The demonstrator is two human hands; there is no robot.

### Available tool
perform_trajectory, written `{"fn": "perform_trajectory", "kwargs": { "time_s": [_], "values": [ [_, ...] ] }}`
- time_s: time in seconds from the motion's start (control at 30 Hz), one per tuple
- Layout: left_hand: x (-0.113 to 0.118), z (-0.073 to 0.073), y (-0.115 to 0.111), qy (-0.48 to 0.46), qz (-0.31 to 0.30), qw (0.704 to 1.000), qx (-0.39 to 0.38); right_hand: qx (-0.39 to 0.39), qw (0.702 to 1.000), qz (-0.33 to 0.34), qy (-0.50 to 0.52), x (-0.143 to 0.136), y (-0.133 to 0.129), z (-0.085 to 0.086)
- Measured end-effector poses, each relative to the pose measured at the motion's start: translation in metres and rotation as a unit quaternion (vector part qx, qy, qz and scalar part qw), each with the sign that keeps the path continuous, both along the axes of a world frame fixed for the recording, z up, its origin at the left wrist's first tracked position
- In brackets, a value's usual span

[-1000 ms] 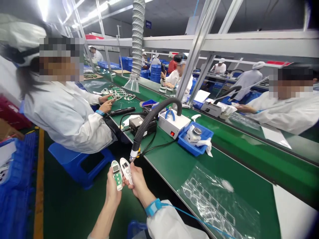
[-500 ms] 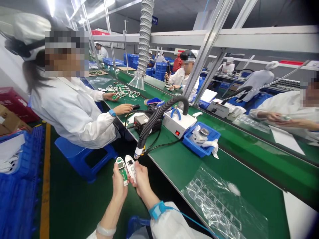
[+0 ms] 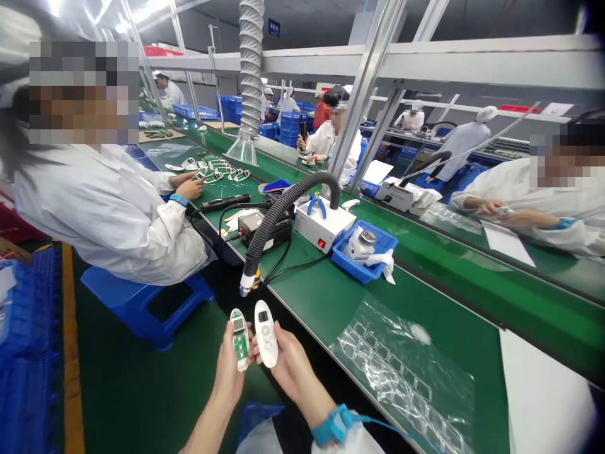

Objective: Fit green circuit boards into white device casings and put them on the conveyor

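Green benches run the length of a busy assembly hall, where workers in white coats sit at their stations while I hold two small parts out in front of me, off the near edge of the worktop (image 3: 331, 302) and above the floor. My left hand (image 3: 229, 375) is closed around a green circuit board (image 3: 240, 330) with a small screen at its top end; my right hand (image 3: 288, 362) is closed around a white oval cover (image 3: 266, 325) with buttons on its face. Both pieces stand nearly upright side by side, just apart, long axes running from my palms up and away toward the black hose (image 3: 271, 230) whose nozzle hangs over the worktop's near edge; the board's screen end and the cover's window end both point away from me. To join them well, I judge, the two should be kept parallel, screen matched to window, fingers gripping only the edges so the board's face is untouched, and the halves brought together squarely, not at a tilt. A blue strap (image 3: 333, 425) circles my right wrist. Farther along the worktop sit a white box (image 3: 324, 224) with a red switch and a blue tray (image 3: 363, 252), and a clear plastic sheet (image 3: 401, 372) lies toward its right end. Beside me a person in a white coat (image 3: 108, 208) leans over more boards.
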State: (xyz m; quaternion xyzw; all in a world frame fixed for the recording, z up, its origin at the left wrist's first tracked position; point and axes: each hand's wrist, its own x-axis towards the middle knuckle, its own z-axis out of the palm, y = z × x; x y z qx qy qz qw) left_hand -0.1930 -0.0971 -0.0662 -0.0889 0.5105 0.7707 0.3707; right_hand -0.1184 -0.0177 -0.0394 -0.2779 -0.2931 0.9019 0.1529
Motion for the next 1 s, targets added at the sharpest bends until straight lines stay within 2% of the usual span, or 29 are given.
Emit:
{"fn": "perform_trajectory", "kwargs": {
  "time_s": [0.13, 0.23, 0.33, 0.47, 0.6, 0.67, 0.83, 1.0],
  "values": [
    [0.03, 0.021, -0.019, -0.022, -0.046, 0.999, 0.006, -0.101, 0.992, -0.024, 0.064, 0.048, -0.01, 0.025],
    [0.045, 0.039, -0.023, -0.039, -0.079, 0.996, 0.012, -0.122, 0.989, -0.036, 0.078, 0.073, -0.016, 0.034],
    [0.051, 0.052, -0.023, -0.046, -0.107, 0.993, 0.018, -0.114, 0.989, -0.042, 0.083, 0.088, -0.019, 0.034],
    [0.06, 0.063, -0.02, -0.031, -0.123, 0.992, 0.012, -0.036, 0.996, -0.029, 0.078, 0.1, -0.018, 0.033],
    [0.077, 0.069, -0.012, 0.037, -0.159, 0.986, 0.021, 0.147, 0.987, -0.033, 0.057, 0.107, -0.018, 0.035],
    [0.085, 0.071, -0.007, 0.083, -0.193, 0.977, 0.029, 0.208, 0.976, -0.05, 0.045, 0.11, -0.018, 0.036],
    [0.1, 0.07, 0.004, 0.118, -0.239, 0.963, 0.029, 0.243, 0.966, -0.082, 0.016, 0.119, -0.017, 0.038],
    [0.109, 0.069, 0.011, 0.115, -0.251, 0.961, 0.01, 0.269, 0.957, -0.104, -0.008, 0.129, -0.015, 0.039]
  ]
}}
